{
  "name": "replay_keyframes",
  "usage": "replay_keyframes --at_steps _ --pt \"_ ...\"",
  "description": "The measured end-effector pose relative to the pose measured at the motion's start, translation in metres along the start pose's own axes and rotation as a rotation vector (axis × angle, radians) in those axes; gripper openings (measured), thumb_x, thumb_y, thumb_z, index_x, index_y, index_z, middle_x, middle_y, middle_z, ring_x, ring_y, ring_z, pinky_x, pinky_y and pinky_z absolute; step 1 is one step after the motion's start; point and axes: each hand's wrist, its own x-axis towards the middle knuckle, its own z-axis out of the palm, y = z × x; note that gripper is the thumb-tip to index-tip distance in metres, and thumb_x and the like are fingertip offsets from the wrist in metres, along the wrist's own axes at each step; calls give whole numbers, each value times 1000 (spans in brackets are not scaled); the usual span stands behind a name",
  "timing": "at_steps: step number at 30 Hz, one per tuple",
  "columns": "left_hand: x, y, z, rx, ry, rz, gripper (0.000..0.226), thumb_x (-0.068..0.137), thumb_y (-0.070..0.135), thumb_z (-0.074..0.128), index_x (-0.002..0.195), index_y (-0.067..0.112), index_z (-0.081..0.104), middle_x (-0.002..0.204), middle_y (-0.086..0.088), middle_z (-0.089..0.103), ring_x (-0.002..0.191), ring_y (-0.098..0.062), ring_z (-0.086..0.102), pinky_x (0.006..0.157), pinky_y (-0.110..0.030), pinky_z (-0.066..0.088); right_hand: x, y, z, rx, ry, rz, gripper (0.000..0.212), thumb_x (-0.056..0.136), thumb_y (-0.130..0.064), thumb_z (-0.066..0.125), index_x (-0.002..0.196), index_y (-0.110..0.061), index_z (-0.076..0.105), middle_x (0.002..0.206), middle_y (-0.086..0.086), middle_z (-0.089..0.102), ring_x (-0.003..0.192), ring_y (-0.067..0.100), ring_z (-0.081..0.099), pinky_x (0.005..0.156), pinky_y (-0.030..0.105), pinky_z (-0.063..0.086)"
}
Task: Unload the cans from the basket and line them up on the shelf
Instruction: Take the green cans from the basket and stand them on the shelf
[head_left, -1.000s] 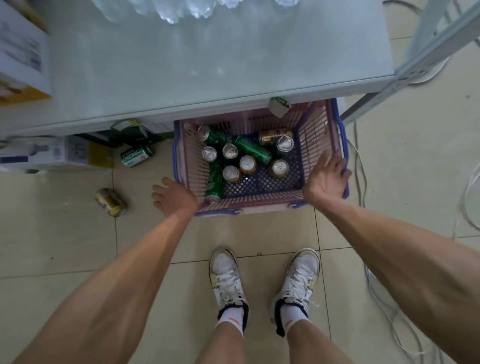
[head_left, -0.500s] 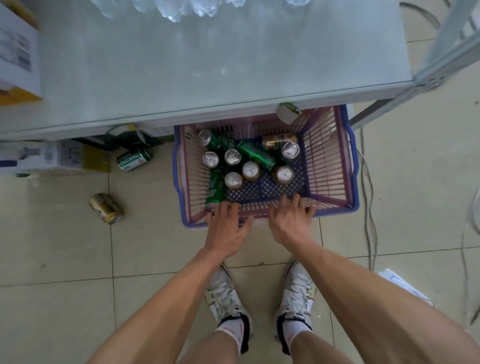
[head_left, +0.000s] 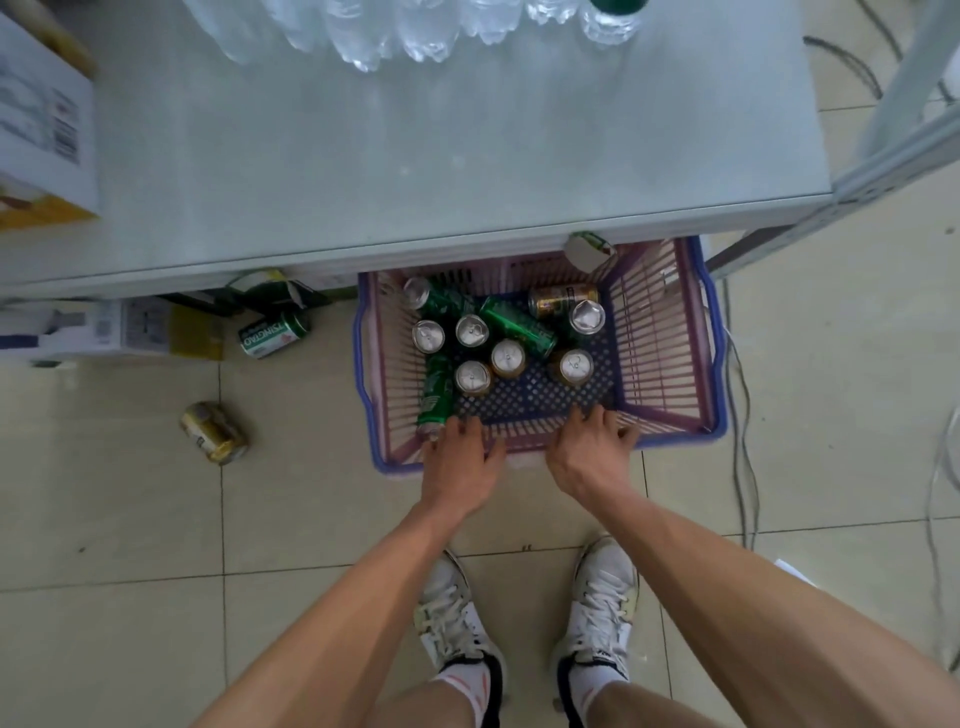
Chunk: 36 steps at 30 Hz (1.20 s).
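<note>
Basket (head_left: 670, 338) at frame centre, half tucked under shelf (head_left: 415, 156) — cans (head_left: 506, 358) clustered inside, some upright, some toppled. Your left hand (head_left: 460, 467) and right hand (head_left: 587, 452) rest on near rim, fingers spread, holding nothing. Risk: jerk basket out and upright cans likely tip — shelf lip crowds rear ones.

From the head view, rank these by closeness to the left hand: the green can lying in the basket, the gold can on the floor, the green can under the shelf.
1. Lying green can, at the fingertips.
2. Gold can, leftward.
3. Floor green can, under the shelf edge.
</note>
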Motion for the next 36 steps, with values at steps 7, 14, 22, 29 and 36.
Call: replay_keyframes --at_steps 7,14,22,29,36 --pt "71 -24 -25 -187 -29 -162 13 87 22 64 88 10 59 85 -10 66 81 -30 64 63 -33 44 58 -20 -16 5 -253 -175 24 94 -26 53 114 -14 57 115 12 63 105 33 63 84 41 51" --pt "154 -34 -59 -48 -138 43 11 85 12 67 84 2 64 79 -13 67 74 -27 70 59 -34 52 141 -56 -37 -184 -281 -524 7 94 -17 57 96 -12 52 99 14 62 78 28 60 65 40 51" --pt "236 -25 -98 146 -205 259 5 79 3 63 75 7 64 71 -10 68 62 -22 64 50 -27 49 208 -58 -50 -352 -91 -455 31 95 -26 56 117 -7 66 117 12 66 108 31 63 90 42 54" --pt "238 -16 -86 667 68 625 38 78 25 71 111 8 66 112 -11 66 100 -30 64 79 -31 51 219 -49 2 -490 -148 -448 40 89 -32 63 121 -7 62 120 10 66 108 28 65 84 36 54" --pt "222 -12 -64 869 128 317 49 85 1 59 134 5 58 132 -16 58 124 -37 53 104 -49 46 208 -34 -7 -186 -283 -383 71 81 -36 78 134 3 51 120 16 66 103 30 67 87 37 57"
